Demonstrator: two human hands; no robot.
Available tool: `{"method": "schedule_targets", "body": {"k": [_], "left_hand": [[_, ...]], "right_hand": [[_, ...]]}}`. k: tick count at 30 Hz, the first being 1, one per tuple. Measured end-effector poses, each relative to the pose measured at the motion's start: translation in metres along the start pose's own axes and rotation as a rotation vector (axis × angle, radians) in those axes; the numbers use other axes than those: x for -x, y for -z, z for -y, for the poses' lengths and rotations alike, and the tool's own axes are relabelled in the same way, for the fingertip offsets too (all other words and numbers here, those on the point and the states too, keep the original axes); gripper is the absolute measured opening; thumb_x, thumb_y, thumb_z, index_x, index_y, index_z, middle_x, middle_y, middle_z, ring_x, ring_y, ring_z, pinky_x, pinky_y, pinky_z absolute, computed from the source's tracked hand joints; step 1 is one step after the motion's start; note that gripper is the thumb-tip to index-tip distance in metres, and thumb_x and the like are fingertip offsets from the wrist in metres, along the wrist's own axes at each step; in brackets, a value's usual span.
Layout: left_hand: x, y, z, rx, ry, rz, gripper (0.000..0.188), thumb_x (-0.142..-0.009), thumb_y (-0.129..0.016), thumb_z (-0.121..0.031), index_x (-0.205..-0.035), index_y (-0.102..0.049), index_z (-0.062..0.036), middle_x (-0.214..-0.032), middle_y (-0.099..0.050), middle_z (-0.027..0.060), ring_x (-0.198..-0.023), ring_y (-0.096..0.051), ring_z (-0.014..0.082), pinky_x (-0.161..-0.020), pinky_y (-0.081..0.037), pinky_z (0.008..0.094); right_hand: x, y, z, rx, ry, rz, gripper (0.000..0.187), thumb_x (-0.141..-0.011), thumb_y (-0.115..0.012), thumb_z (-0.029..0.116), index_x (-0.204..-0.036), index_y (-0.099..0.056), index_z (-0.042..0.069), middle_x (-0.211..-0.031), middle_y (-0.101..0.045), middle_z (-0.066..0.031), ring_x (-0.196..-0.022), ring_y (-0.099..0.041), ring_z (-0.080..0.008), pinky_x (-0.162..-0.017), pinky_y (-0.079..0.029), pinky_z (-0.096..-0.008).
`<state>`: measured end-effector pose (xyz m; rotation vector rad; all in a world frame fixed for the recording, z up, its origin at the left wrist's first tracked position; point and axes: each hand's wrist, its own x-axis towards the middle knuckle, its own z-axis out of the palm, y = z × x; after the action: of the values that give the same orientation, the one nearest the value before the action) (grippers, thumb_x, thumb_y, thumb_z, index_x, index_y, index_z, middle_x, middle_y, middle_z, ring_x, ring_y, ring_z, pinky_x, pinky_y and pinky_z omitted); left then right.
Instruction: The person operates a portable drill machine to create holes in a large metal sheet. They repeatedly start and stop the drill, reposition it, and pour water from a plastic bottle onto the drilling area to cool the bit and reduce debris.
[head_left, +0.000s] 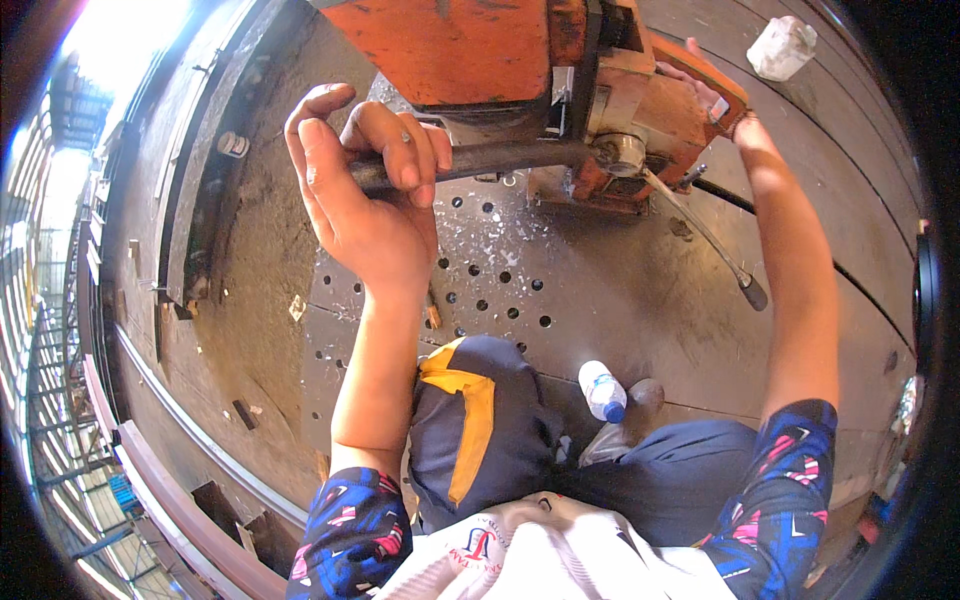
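Both hands are on or at the orange machine [440, 50], which stands ahead of the knees on a metal plate [610, 305]. Fingers of the left hand [370, 205] curl over the dark bar [490, 157], near its outer end, while the thumb stands up rather than locking round it. At the far side, the right hand [702, 95] lies by the orange handle [728, 88], its fingers partly hidden, so I cannot tell how firmly it grips. If the bar is to be turned, that outer hold looks sound — the longer the reach from the round hub [620, 155], the lighter the push. Wrapping the thumb round as well would probably guard against a slip. Smooth, even pressure seems wiser than jerks, with the right hand bracing the body. Keep the wrist clear of the thin lever [695, 217] — it slopes out from near the hub — and bare skin off the shavings [510, 230], which may be sharp.
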<state>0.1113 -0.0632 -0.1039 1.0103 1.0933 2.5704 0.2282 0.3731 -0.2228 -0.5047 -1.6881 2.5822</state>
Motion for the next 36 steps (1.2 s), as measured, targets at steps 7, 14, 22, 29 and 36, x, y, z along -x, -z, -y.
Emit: {"method": "schedule_targets", "body": {"k": [7, 14, 22, 29, 36], "left_hand": [[0.001, 0.001, 0.001, 0.009, -0.003, 0.012, 0.036, -0.107, -0.039, -0.039, -0.12, -0.057, -0.0103, -0.061, -0.035, -0.0023, -0.051, -0.03, 0.0096, -0.058, -0.032, 0.0308], [-0.002, 0.001, 0.003, 0.005, -0.02, -0.004, 0.036, -0.108, -0.038, -0.039, -0.12, -0.056, -0.0101, -0.061, -0.036, -0.0021, -0.05, -0.029, 0.0097, -0.058, -0.032, 0.0308], [0.0, 0.007, 0.001, -0.039, 0.001, -0.009, 0.035, -0.107, -0.038, -0.037, -0.119, -0.052, -0.0074, -0.067, -0.05, 0.0059, -0.054, -0.045, 0.0167, -0.062, -0.043, 0.0355], [0.031, 0.061, 0.005, -0.281, 0.177, -0.23, 0.032, -0.106, -0.041, -0.031, -0.118, -0.054, -0.0039, -0.096, -0.068, 0.0172, -0.091, -0.068, 0.0317, -0.088, -0.053, 0.044], [0.053, 0.15, 0.045, -1.01, 0.254, -0.016, 0.036, -0.1, -0.059, -0.031, -0.112, -0.06, 0.0022, -0.098, -0.07, 0.0146, -0.096, -0.065, 0.0235, -0.091, -0.049, 0.036]], "right_hand": [[-0.008, 0.019, -0.054, 0.1, -0.052, -0.192, 0.072, -0.098, -0.045, 0.064, -0.139, -0.053, 0.005, -0.135, -0.058, -0.0105, -0.124, -0.053, -0.0206, -0.105, -0.04, -0.0361], [-0.006, 0.023, -0.064, 0.256, -0.069, -0.275, 0.071, -0.097, -0.046, 0.064, -0.139, -0.054, 0.007, -0.135, -0.059, -0.0092, -0.122, -0.055, -0.0206, -0.102, -0.042, -0.0352], [0.011, 0.011, -0.044, 0.477, -0.085, -0.392, 0.07, -0.096, -0.047, 0.064, -0.139, -0.054, 0.009, -0.134, -0.06, -0.0079, -0.12, -0.057, -0.0206, -0.099, -0.044, -0.0342], [0.165, -0.05, 0.034, 1.044, -0.26, -0.61, 0.076, -0.096, -0.042, 0.069, -0.13, -0.058, 0.003, -0.116, -0.065, -0.0089, -0.101, -0.058, -0.0189, -0.089, -0.046, -0.0368], [0.314, -0.173, 0.059, 2.235, 0.213, -0.496, 0.036, -0.089, -0.07, 0.033, -0.11, -0.063, 0.004, -0.093, -0.064, -0.0178, -0.087, -0.062, -0.0373, -0.075, -0.049, -0.0441]]}}
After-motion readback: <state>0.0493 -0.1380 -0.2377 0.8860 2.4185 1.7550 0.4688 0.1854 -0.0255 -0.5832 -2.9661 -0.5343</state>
